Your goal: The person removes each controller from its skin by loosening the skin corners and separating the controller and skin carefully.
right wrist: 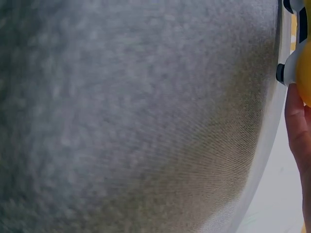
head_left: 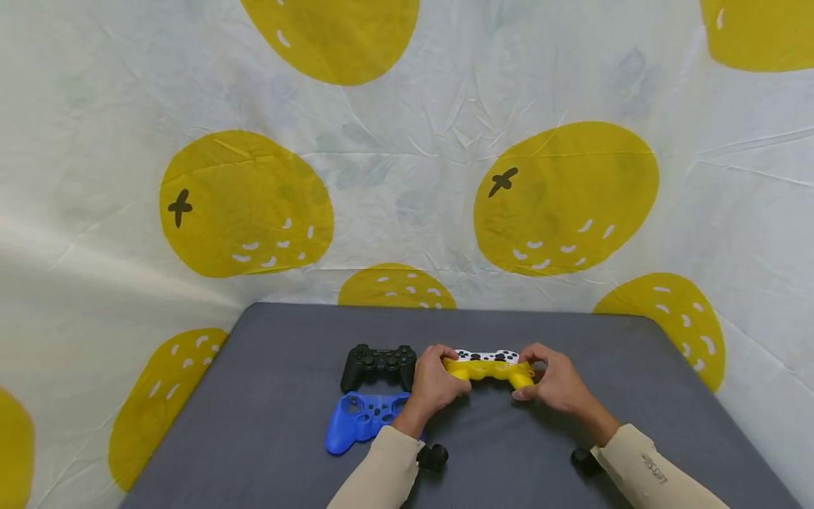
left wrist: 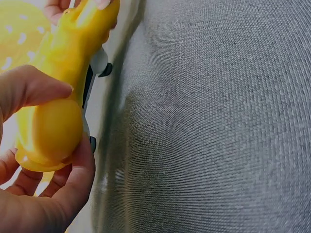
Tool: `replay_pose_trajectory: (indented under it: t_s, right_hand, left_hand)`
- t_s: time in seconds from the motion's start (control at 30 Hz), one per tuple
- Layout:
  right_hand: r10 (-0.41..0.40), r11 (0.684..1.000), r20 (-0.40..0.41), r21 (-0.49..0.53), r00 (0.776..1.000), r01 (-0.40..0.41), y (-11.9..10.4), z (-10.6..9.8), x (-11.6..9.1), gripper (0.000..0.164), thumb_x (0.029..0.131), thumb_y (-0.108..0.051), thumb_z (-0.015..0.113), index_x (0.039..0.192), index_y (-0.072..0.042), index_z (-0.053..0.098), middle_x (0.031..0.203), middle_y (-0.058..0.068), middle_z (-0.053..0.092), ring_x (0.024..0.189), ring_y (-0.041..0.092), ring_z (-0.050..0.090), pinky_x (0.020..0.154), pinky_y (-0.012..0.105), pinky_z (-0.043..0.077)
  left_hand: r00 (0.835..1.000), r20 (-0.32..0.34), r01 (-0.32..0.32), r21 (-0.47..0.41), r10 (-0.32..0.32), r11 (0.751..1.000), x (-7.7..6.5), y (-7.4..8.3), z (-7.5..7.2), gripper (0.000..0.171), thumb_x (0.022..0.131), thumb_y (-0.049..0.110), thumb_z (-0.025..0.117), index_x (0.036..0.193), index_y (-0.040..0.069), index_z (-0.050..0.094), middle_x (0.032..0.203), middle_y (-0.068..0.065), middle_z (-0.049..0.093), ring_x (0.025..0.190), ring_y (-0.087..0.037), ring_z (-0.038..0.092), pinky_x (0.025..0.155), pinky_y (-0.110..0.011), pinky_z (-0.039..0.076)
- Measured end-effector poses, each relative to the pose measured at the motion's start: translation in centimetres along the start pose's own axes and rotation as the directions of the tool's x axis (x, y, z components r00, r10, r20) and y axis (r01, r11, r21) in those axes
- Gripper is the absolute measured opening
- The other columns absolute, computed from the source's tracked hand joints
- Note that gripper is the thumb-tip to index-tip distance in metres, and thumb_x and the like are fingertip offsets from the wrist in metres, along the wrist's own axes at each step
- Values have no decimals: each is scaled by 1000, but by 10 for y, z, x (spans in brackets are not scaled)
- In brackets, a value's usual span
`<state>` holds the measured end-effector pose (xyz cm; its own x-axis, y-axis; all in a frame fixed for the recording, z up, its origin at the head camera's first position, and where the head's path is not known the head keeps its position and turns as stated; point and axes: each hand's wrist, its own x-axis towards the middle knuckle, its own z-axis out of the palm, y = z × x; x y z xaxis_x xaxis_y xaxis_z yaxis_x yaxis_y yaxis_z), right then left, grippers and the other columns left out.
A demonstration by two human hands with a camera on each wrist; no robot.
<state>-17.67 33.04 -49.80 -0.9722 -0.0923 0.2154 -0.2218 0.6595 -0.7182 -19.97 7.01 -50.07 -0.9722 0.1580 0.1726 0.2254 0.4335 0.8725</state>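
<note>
A white game controller (head_left: 486, 356) with black buttons sits partly inside a yellow silicone controller cover (head_left: 488, 370). My left hand (head_left: 436, 382) grips the left end of the cover. In the left wrist view, the thumb (left wrist: 41, 86) lies on the yellow cover (left wrist: 58, 124), with the other fingers curled around the grip. My right hand (head_left: 558, 382) pinches the right end between thumb and fingers; in the right wrist view only a strip of that hand (right wrist: 297, 124) shows beside the controller's white edge (right wrist: 290, 69). White body still shows along the cover's far side.
A black game controller (head_left: 380, 363) lies on the grey table (head_left: 273, 396), left of my left hand. Nearer to me is a blue controller cover (head_left: 362, 418), partly hidden by my left wrist. A cloth (head_left: 407, 184) with yellow fruit prints hangs behind the table.
</note>
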Motion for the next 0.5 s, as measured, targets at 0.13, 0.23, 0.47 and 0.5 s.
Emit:
replay_pose_trajectory:
  t_s: [0.13,0.23,0.47,0.5]
  right_hand:
    - [0,999,9,-32,1000,0,1,-2,0,51,60,-14,102,98,-14,68,102,2,68,93,12,59,85,35,61]
    - [2,998,6,-56,1000,-2,1,-2,0,49,60,-17,102,94,-15,68,97,1,68,88,13,58,80,29,58]
    - [0,999,14,-34,1000,1,1,-5,1,44,61,-17,102,91,-14,69,92,2,70,84,14,57,71,24,50]
    - [4,1000,16,-22,1000,-3,1,-6,1,43,62,-17,101,91,-14,70,92,3,70,84,13,57,72,24,51]
  left_hand:
    - [999,29,45,-56,-43,997,0,-1,1,48,62,6,91,102,9,66,98,-3,61,83,-11,53,72,-23,51]
    - [997,38,66,-88,-63,994,0,-2,1,49,61,4,92,98,11,61,94,-3,59,81,-12,53,69,-24,49]
    - [992,81,110,-179,-97,978,-1,-1,1,50,66,1,92,101,10,59,100,-6,58,83,-14,54,69,-26,51]
    - [989,98,127,-195,-109,973,-2,0,0,50,68,1,92,104,10,59,102,-7,58,84,-15,54,69,-27,51]
